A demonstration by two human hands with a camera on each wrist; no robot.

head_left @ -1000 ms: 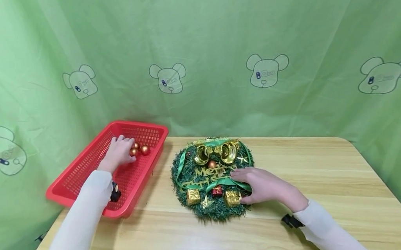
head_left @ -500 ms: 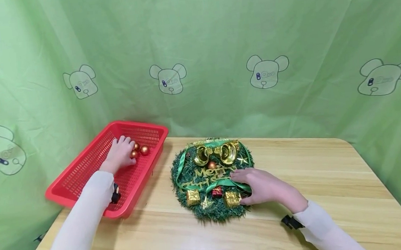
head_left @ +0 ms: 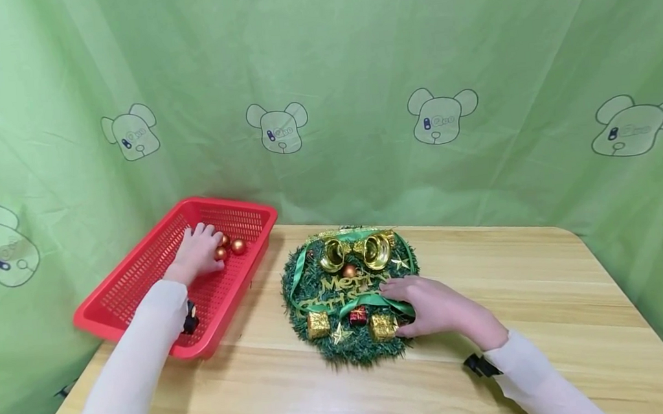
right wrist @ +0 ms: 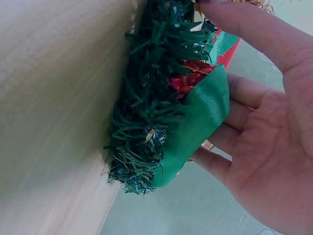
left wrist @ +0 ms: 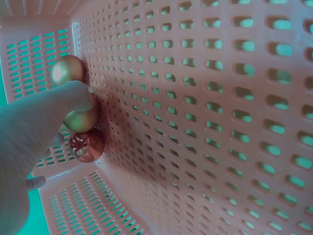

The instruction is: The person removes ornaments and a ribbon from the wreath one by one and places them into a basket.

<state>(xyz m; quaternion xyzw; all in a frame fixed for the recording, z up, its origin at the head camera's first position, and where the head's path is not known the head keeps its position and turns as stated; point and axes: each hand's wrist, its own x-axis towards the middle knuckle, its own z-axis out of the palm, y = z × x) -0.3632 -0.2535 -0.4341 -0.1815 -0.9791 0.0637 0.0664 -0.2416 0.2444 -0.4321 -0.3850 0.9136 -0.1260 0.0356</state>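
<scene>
In the head view my left hand [head_left: 197,250] reaches into the red basket [head_left: 264,238], fingers loosely bent beside three copper-gold baubles [head_left: 238,247]. The left wrist view shows the thumb lying across the middle bauble [left wrist: 82,120]; the other fingers are partly hidden. My right hand [head_left: 435,306] rests on the right side of a green tinsel wreath [head_left: 355,354], fingers stretched over its green ribbon [head_left: 374,301] and thumb at a gold gift box [head_left: 383,327]. In the right wrist view the fingertips are hidden behind the ribbon [right wrist: 208,107].
The wreath bears two gold bells [head_left: 377,252], a brown bauble [head_left: 349,271], a red gift box [head_left: 358,315], gold stars and gold lettering. It lies flat on the wooden table [head_left: 518,270]. A green curtain [head_left: 342,43] hangs behind and at the sides.
Both hands stay nearly in place. The left hand shifts only very slightly among the baubles, and the whole head view moves a little.
</scene>
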